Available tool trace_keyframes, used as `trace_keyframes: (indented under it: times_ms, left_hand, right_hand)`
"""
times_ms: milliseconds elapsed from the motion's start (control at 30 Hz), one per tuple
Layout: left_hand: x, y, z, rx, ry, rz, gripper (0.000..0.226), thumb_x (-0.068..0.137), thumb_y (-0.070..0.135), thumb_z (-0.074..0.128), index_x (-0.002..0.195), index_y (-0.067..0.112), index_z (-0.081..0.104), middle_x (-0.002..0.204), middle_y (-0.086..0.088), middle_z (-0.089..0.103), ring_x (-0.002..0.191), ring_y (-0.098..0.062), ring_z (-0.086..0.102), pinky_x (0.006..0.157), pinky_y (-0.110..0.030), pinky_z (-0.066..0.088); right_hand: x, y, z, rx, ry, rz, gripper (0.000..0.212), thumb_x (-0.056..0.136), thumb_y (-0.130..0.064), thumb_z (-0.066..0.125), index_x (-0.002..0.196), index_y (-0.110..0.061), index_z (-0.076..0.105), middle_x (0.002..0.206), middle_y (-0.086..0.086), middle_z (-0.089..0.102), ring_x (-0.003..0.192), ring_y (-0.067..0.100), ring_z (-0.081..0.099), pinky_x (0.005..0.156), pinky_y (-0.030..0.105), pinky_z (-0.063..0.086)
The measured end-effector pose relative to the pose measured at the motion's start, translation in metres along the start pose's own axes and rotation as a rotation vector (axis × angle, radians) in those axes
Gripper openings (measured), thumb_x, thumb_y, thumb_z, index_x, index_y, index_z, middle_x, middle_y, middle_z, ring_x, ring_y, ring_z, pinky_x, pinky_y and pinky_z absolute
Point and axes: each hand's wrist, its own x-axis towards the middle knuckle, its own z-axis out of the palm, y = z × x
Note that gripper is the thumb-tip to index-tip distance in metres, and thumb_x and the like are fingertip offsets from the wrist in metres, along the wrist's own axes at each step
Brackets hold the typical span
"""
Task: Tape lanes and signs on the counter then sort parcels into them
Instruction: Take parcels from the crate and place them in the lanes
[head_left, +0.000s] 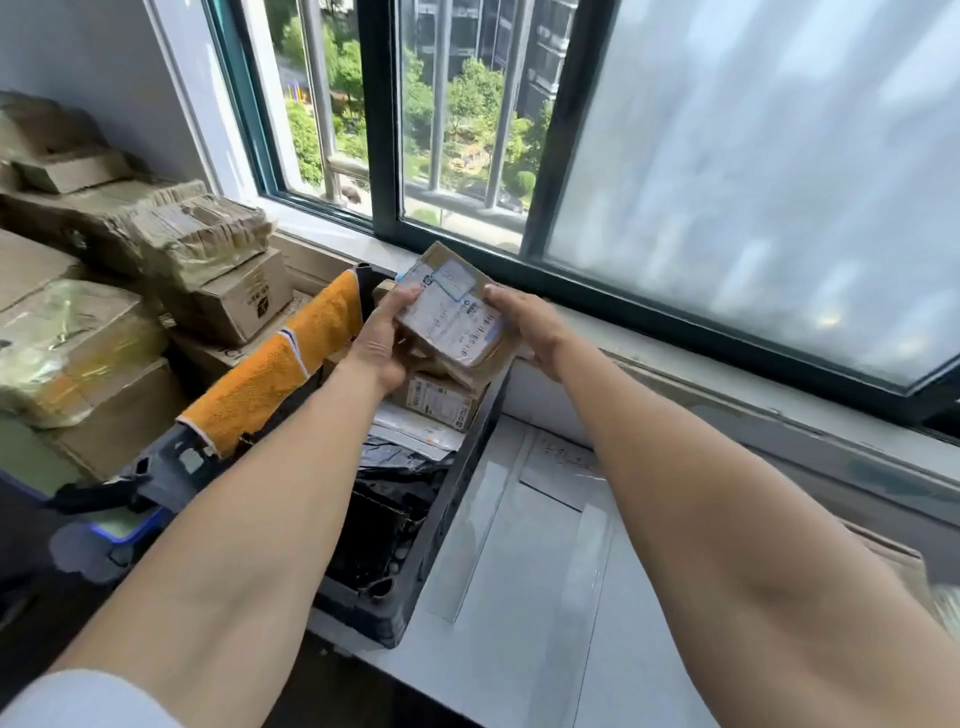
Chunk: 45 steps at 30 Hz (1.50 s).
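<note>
A small cardboard parcel (453, 306) with a white shipping label is held above the far end of a black crate (415, 587). My left hand (382, 338) grips its left side and my right hand (524, 325) grips its right side. Below it in the crate lie another brown labelled parcel (439, 400), a white mailer (415, 428) and black plastic bags (395, 467). On the white counter (545, 597) to the right of the crate run strips of clear tape (582, 566), with a taped paper sign (561, 462) near the window sill.
An orange towel (280, 374) hangs over the crate's left rim. Stacked cardboard boxes (104, 322) fill the left side. A window (519, 130) with a dark frame and a sill runs behind the counter. A brown box corner (904, 566) shows at the right edge.
</note>
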Motion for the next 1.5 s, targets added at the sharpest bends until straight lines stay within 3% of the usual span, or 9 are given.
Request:
trace_keyframes:
  times_ms: [133, 233, 367, 700, 867, 1067, 1167, 1333, 1500]
  left_hand:
    - [0.005, -0.016, 0.011, 0.045, -0.003, -0.025, 0.042, 0.090, 0.039, 0.059, 0.126, 0.016, 0.061, 0.117, -0.010, 0.070, 0.102, -0.027, 0.067, 0.078, -0.043, 0.054]
    - [0.003, -0.025, 0.019, 0.191, -0.052, -0.100, 0.033, 0.086, 0.041, 0.065, 0.112, 0.020, 0.066, 0.093, 0.000, 0.069, 0.075, -0.013, 0.063, 0.074, -0.039, 0.046]
    - [0.006, -0.029, 0.043, 0.287, -0.043, -0.099, 0.039, 0.085, 0.036, 0.065, 0.121, 0.023, 0.060, 0.102, 0.004, 0.065, 0.100, -0.016, 0.055, 0.095, -0.044, 0.034]
    - [0.005, -0.055, 0.095, 0.336, -0.165, -0.087, 0.043, 0.089, 0.019, 0.063, 0.131, 0.026, 0.059, 0.107, 0.002, 0.071, 0.093, -0.014, 0.060, 0.065, -0.027, 0.044]
    - [0.009, -0.080, 0.115, 0.538, -0.118, -0.092, 0.045, 0.086, 0.016, 0.068, 0.130, 0.024, 0.060, 0.111, -0.001, 0.069, 0.107, -0.020, 0.058, 0.095, -0.043, 0.043]
    - [0.013, -0.108, 0.150, 0.735, -0.263, -0.206, 0.045, 0.091, 0.013, 0.065, 0.134, 0.017, 0.053, 0.116, -0.007, 0.070, 0.109, -0.026, 0.065, 0.096, -0.050, 0.052]
    - [0.015, -0.140, 0.166, 0.757, -0.276, -0.294, 0.038, 0.093, 0.007, 0.062, 0.130, 0.011, 0.056, 0.115, -0.010, 0.070, 0.105, -0.028, 0.067, 0.091, -0.048, 0.055]
    - [0.015, -0.215, 0.185, 0.844, -0.242, -0.432, 0.032, 0.092, 0.001, 0.059, 0.122, 0.010, 0.060, 0.102, -0.012, 0.068, 0.083, -0.024, 0.062, 0.079, -0.039, 0.052]
    - [0.004, -0.300, 0.198, 0.967, -0.242, -0.554, 0.020, 0.091, 0.004, 0.056, 0.106, 0.015, 0.061, 0.093, -0.009, 0.066, 0.060, -0.015, 0.055, 0.055, -0.023, 0.038]
  right_hand:
    - [-0.013, 0.020, -0.025, 0.175, 0.090, 0.107, 0.048, 0.087, -0.045, 0.067, 0.125, -0.019, 0.053, 0.105, -0.001, 0.067, 0.097, 0.023, 0.066, 0.082, 0.044, 0.056]
    - [-0.022, 0.025, -0.045, 0.363, 0.196, 0.067, 0.058, 0.086, -0.029, 0.073, 0.134, -0.013, 0.047, 0.111, 0.006, 0.071, 0.085, 0.019, 0.072, 0.064, 0.032, 0.059]
    - [-0.036, 0.034, -0.071, 0.412, 0.291, 0.035, 0.061, 0.084, -0.028, 0.076, 0.136, -0.015, 0.047, 0.111, 0.005, 0.071, 0.073, 0.013, 0.072, 0.054, 0.023, 0.054]
    - [-0.069, 0.060, -0.120, 0.468, 0.370, -0.006, 0.051, 0.087, -0.015, 0.073, 0.134, -0.012, 0.054, 0.117, 0.005, 0.070, 0.081, 0.012, 0.070, 0.053, 0.020, 0.054]
    - [-0.080, 0.081, -0.144, 0.414, 0.416, 0.011, 0.051, 0.088, -0.020, 0.072, 0.135, -0.014, 0.053, 0.120, 0.004, 0.070, 0.081, 0.011, 0.070, 0.056, 0.021, 0.054]
    - [-0.099, 0.117, -0.190, 0.317, 0.479, 0.154, 0.040, 0.088, -0.031, 0.071, 0.125, -0.018, 0.063, 0.107, 0.006, 0.074, 0.079, 0.016, 0.072, 0.062, 0.026, 0.056]
    - [-0.107, 0.146, -0.205, 0.283, 0.527, 0.265, 0.046, 0.088, -0.034, 0.070, 0.129, -0.017, 0.060, 0.100, 0.005, 0.074, 0.072, 0.012, 0.071, 0.051, 0.020, 0.051]
    - [-0.119, 0.225, -0.222, 0.302, 0.581, 0.490, 0.043, 0.092, -0.028, 0.065, 0.130, -0.009, 0.058, 0.112, 0.009, 0.070, 0.090, 0.021, 0.069, 0.080, 0.034, 0.057]
    - [-0.130, 0.313, -0.227, 0.311, 0.693, 0.653, 0.024, 0.095, -0.008, 0.055, 0.115, 0.002, 0.062, 0.107, 0.017, 0.068, 0.087, 0.030, 0.067, 0.070, 0.038, 0.056]
